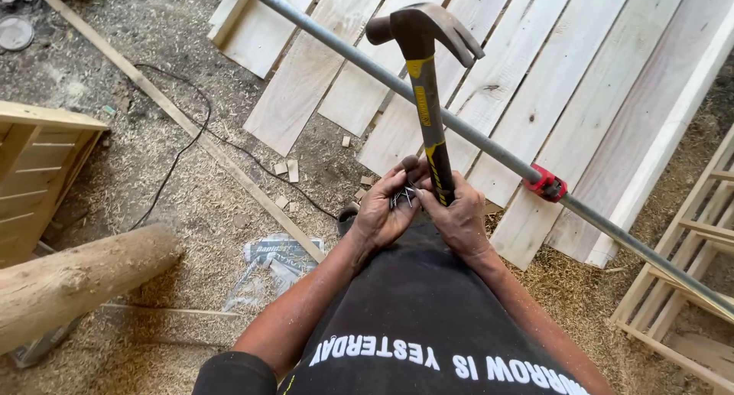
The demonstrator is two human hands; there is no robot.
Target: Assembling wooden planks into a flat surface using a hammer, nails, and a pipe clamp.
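Note:
My right hand [461, 221] grips the black and yellow handle of a claw hammer [424, 66], which stands upright with its head above my hands. My left hand [384, 208] is cupped around a small bunch of dark nails [403, 197], right beside the hammer handle. Both hands are held close together in front of my black shirt. Behind them lies a row of pale wooden planks [535, 81] on the ground.
A long grey metal pipe clamp [489, 146] with a red jaw [546, 184] crosses the planks diagonally. A log [76, 276] lies at left, a wooden frame [34, 173] beyond it. A black cable [191, 135] and sawdust cover the ground. Wooden slat frames [688, 288] stand at right.

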